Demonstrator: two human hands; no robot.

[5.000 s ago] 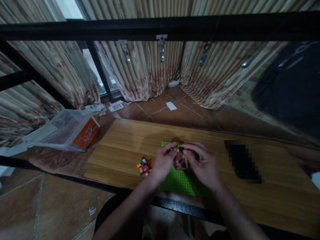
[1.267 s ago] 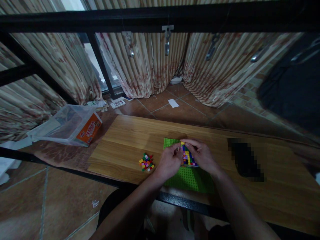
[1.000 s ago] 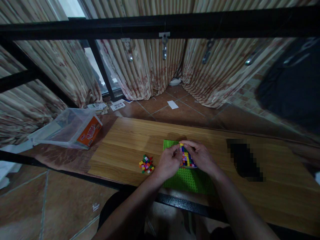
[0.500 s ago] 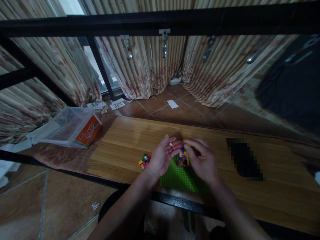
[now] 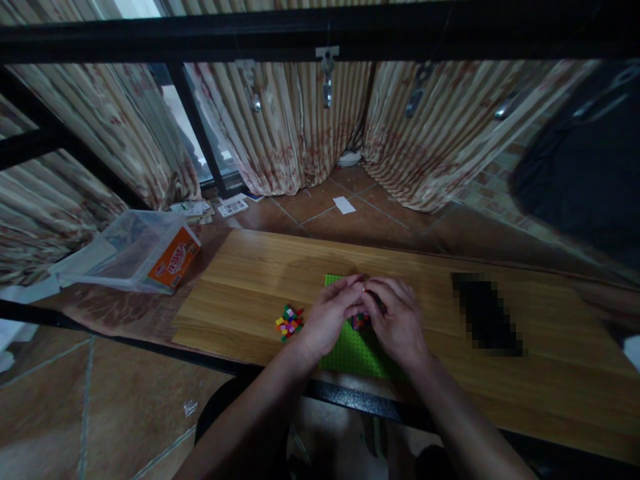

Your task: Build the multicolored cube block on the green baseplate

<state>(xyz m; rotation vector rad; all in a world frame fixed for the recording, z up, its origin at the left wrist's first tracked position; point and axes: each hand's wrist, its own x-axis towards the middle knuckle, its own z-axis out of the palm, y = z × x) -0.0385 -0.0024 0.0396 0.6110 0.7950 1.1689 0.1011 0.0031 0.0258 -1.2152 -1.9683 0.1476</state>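
Observation:
My left hand and my right hand meet at the fingertips above a green studded baseplate. A tiny orange-and-white building brick shows where the fingertips come together. My left hand is cupped with its fingers curled, and its palm is hidden. The thumb and fingers of my right hand are pinched at the brick. Beneath them, a multicoloured block of bricks stands on the baseplate, mostly covered by my right hand. Left of my left hand lies a pile of loose coloured bricks.
The wooden tabletop has a black pixelated shape at the right. A clear plastic bin with an orange label stands beyond its left end. A black metal bar with hanging clips crosses above. Curtains hang behind.
My right hand has lifted off the brick block and come to my left fingertips. My left hand, spread open with the small brick on its fingers before, has curled and moved right.

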